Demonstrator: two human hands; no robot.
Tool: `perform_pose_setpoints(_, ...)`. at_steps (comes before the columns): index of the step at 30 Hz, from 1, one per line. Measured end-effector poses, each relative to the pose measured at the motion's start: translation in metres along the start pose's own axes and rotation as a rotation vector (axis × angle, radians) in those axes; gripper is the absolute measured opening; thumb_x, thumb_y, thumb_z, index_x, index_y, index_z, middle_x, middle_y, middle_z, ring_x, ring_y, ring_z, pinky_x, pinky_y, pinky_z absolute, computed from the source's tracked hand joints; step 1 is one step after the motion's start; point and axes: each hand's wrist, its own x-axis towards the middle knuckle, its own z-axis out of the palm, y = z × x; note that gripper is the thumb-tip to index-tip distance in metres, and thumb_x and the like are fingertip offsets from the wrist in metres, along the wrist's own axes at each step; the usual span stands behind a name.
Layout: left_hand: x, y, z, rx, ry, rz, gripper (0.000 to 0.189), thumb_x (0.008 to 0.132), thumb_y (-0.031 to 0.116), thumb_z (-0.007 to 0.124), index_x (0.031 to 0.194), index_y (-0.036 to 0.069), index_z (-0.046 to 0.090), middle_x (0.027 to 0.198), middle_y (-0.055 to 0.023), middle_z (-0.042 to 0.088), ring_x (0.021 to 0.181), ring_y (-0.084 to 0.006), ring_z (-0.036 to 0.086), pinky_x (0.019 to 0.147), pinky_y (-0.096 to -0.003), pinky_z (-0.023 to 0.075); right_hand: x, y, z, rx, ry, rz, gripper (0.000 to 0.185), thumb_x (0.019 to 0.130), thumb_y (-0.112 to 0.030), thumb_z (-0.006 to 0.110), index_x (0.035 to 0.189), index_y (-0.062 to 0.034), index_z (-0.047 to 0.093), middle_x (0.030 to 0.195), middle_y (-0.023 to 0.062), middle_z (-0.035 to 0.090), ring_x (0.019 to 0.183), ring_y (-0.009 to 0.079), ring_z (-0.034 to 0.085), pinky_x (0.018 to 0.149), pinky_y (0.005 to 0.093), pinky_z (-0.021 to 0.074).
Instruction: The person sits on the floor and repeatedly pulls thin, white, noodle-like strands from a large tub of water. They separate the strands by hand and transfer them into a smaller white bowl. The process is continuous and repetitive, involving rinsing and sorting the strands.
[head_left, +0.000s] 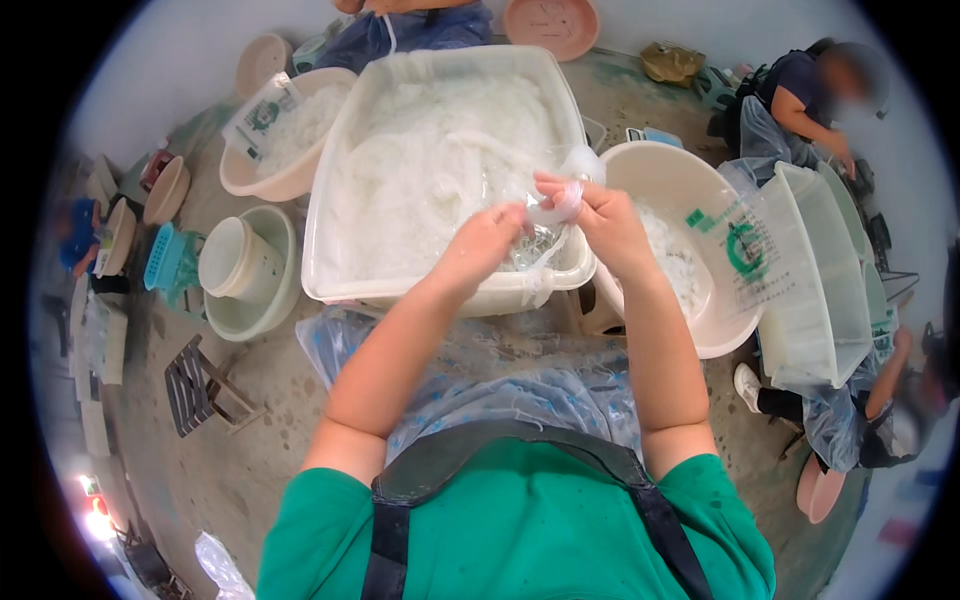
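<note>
A large white plastic tub (319, 247) stands before me, filled with a wet-looking mass of whitish strands (420, 157). Over its near right corner, my right hand (600, 214) grips a whitish, translucent strip (559, 210) with its fingers bent round it. My left hand (487, 232) is beside it, fingertips pinched at the strip's left end; the exact grip is partly hidden. Below the hands a clump of thin clear strands (536, 247) lies at the tub's corner. A pale strip (537, 289) hangs over the near rim. A white rounded lump (583, 163) sits by the right rim.
On the right a round pink basin (724, 337) holds white pieces, beside a translucent rectangular tub (817, 277). Left are a basin of white material (281, 191), a white bucket (232, 259) in a green basin (281, 307) and a folding stool (206, 386). Several other people work around.
</note>
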Motion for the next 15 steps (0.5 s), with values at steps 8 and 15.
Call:
perform_pose_setpoints(8, 0.015, 0.033, 0.005, -0.283, -0.146, 0.372, 0.048, 0.094, 0.042, 0.043, 0.116, 0.0, 0.048, 0.107, -0.0096, 0.053, 0.1, -0.0164, 0.051, 0.09, -0.0315, 0.0414, 0.024, -0.013, -0.001, -0.097, -0.101, -0.238, 0.027, 0.088, -0.02, 0.048, 0.091, -0.0025, 0.068, 0.137, 0.0077, 0.042, 0.109, 0.0177, 0.05, 0.101, 0.035, 0.0294)
perform_pose_setpoints(15, 0.031, 0.049, -0.078, -0.688, -0.069, 0.332, 0.02, 0.095, 0.022, 0.043, 0.085, 0.008, 0.054, 0.068, 0.0025, 0.048, 0.058, -0.0084, 0.04, 0.051, -0.023, 0.0299, 0.04, 0.033, -0.019, -0.232, -0.435, 0.121, 0.028, 0.088, -0.027, 0.049, 0.095, -0.0051, 0.065, 0.102, 0.0071, 0.062, 0.097, 0.0166, 0.054, 0.087, 0.0346, 0.0398)
